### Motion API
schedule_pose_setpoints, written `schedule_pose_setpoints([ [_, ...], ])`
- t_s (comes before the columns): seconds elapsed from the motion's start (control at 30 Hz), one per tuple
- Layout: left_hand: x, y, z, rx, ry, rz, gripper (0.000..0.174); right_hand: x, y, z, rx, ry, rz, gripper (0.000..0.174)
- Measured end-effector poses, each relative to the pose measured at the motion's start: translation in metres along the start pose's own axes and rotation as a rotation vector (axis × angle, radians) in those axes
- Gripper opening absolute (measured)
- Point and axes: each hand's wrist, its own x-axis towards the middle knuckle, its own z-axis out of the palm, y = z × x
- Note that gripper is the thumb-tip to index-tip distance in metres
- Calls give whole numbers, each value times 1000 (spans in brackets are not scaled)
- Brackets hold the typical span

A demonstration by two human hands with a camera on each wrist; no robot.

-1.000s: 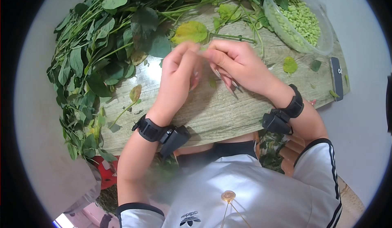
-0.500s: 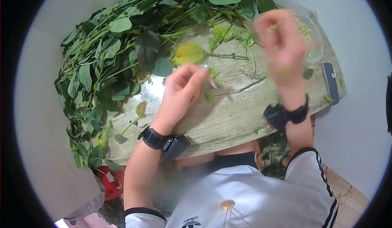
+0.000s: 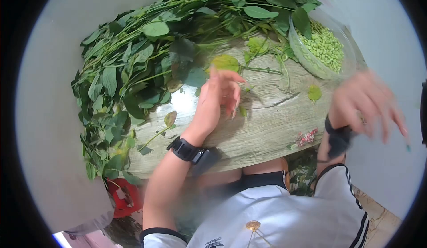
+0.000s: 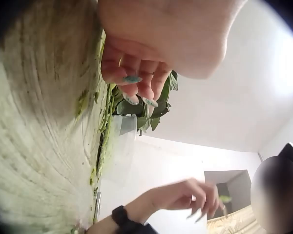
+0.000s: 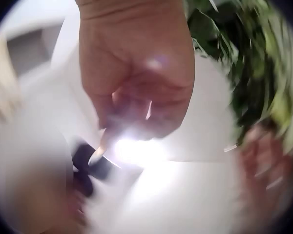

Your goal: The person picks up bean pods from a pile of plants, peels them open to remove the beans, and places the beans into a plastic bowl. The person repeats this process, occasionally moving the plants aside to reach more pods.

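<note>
The left hand (image 3: 215,99), fingers loosely apart and apparently empty, hovers above the surface (image 3: 267,128). The right hand (image 3: 367,103), fingers spread, has swung from near the tub (image 3: 350,52) past the right edge, likely pausing the shelling. Beans (image 3: 325,48) lie in the tub at the far-right corner.

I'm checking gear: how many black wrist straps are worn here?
2: the left strap around the wrist of the left hand, the right strap, blurred, around the wrist of the right hand. No others show.
</note>
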Motion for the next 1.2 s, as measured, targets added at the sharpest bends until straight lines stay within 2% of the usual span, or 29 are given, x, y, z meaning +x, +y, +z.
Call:
schedule_pose_setpoints([
  [0.03, -1, -1, -1, 1, -9, 6, 58, 19, -7, -8, 312, -418, -78, 15],
  [0.07, -2, 0, -2, -1, 3, 8, 58, 15, -8, -7, 324, -421, -75, 15],
  [0.13, -1, 3, -1, 106, -42, -21, 47, -6, -11, -6, -78, -90, 50, 17],
  [0.17, -1, 4, 1, 107, -39, -16, 47, -13, -2, -20, -95, -60, 99, 19],
  [0.2, -1, 4, 5, 184, -10, -20, 38, -17, 7, -32, -114, -25, 147, 22],
  [0.23, -3, 3, 7, 259, 18, -26, 29, -22, 10, -26, -362, 230, 316, 24],
  [0.27, -2, 4, 5, 256, 17, -24, 29, -24, 12, -20, -611, 485, 483, 27],
  [0.33, 0, 7, -3, 761, 141, 410, 20, 9, 44, -24, -933, 865, 800, 30],
  [0.37, 2, 11, -9, 760, 143, 411, 20, 15, 54, -29, -934, 863, 802, 30],
  [0.43, 8, 20, -25, 759, 324, 549, 21, 20, 69, -51, -1235, 841, 963, 25],
  [0.47, 9, 26, -32, 811, 387, 597, 21, 18, 77, -69, -1240, 842, 964, 25],
  [0.53, 6, 35, -40, 783, 423, 537, 24, 10, 95, -109, -1871, 530, 704, 29],
  [0.57, 7, 34, -45, 781, 423, 532, 26, 13, 104, -123, -1874, 535, 706, 29],
  [0.63, 10, 27, -49, 847, 404, 545, 29, 21, 124, -144, -2135, 520, 680, 32],
  [0.67, 11, 22, -51, 912, 394, 561, 32, 24, 132, -151, -2132, 531, 680, 32],
  [0.73, 16, 15, -56, 960, 410, 574, 35, 32, 146, -162, -2240, 541, 845, 28],
  [0.87, 29, 10, -63, 1095, 464, 590, 47, 37, 158, -177, -2251, 626, 878, 24],
  [0.93, 41, 10, -66, 1149, 481, 625, 50, 35, 156, -180, -2326, 534, 816, 21],
  [1.0, 47, 15, -66, 1317, 458, 354, 56, 41, 154, -173, -2361, 493, 857, 21],
  [1.07, 51, 15, -65, 1376, 456, 358, 57, 48, 152, -170, -2394, 440, 887, 22],
  [1.13, 54, 12, -66, 1445, 447, 355, 59, 51, 153, -169, -2408, 397, 828, 20],
  [1.2, 55, 8, -66, 1551, 481, 311, 59, 51, 156, -170, -2368, 436, 808, 20],
])
